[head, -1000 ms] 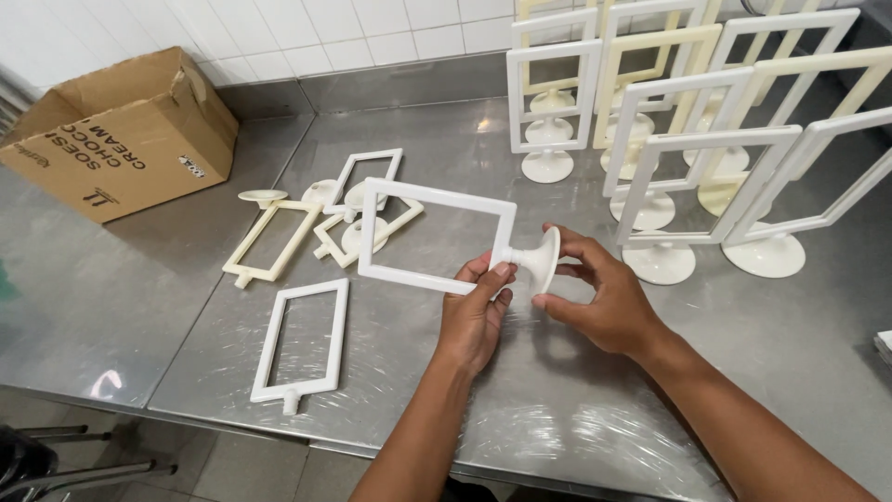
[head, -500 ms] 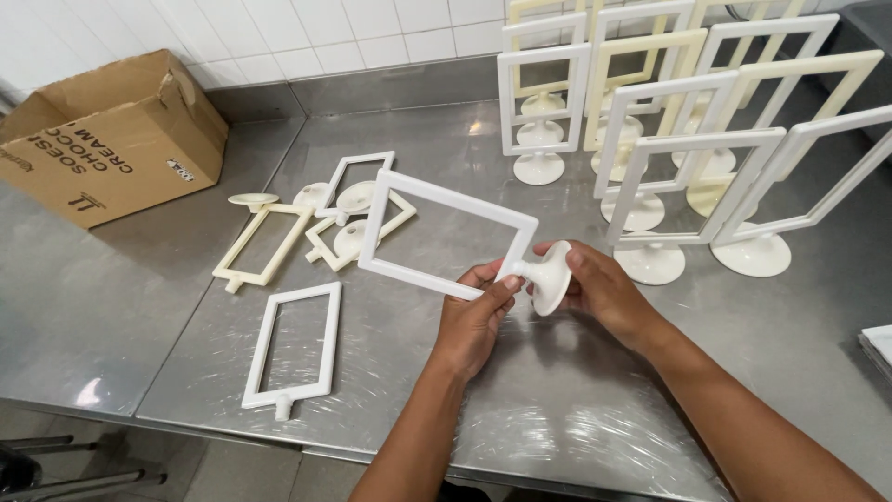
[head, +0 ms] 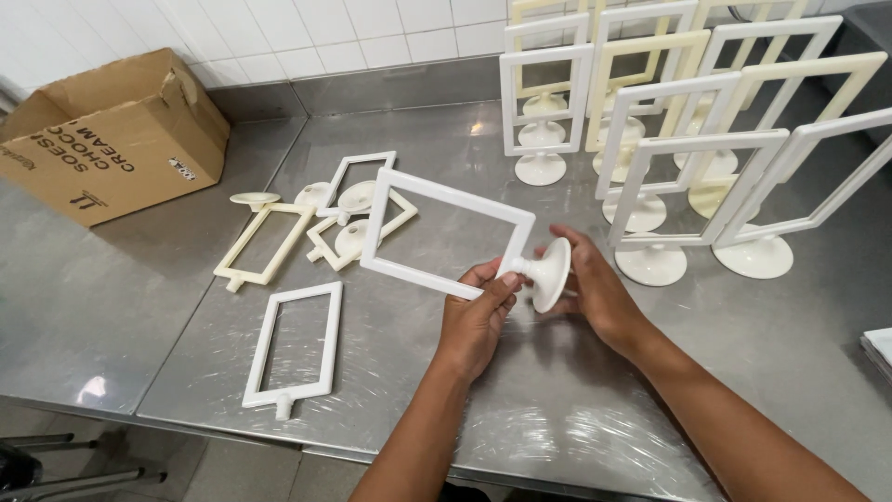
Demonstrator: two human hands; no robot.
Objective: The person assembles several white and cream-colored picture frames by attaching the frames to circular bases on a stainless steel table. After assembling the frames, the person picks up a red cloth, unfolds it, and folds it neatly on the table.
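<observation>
A white rectangular plastic frame [head: 446,232] is held tilted above the steel table [head: 483,390], its stem joined to a round white base [head: 550,272]. My left hand [head: 474,316] grips the frame's lower corner by the stem. My right hand [head: 595,284] cups the round base from behind. Loose frames lie flat to the left: a white one [head: 293,346] near the front edge, a cream one [head: 263,244] further back, and a few more mixed with round bases [head: 358,209].
Several assembled white and cream frames [head: 688,158] stand on their bases at the back right. A tipped brown cardboard box [head: 111,130] sits at the back left against a white tiled wall. The table's front edge runs close below my forearms.
Both hands kept hold of the frame and base; the frame now tilts a little further up and left, with the base seated on the stem.
</observation>
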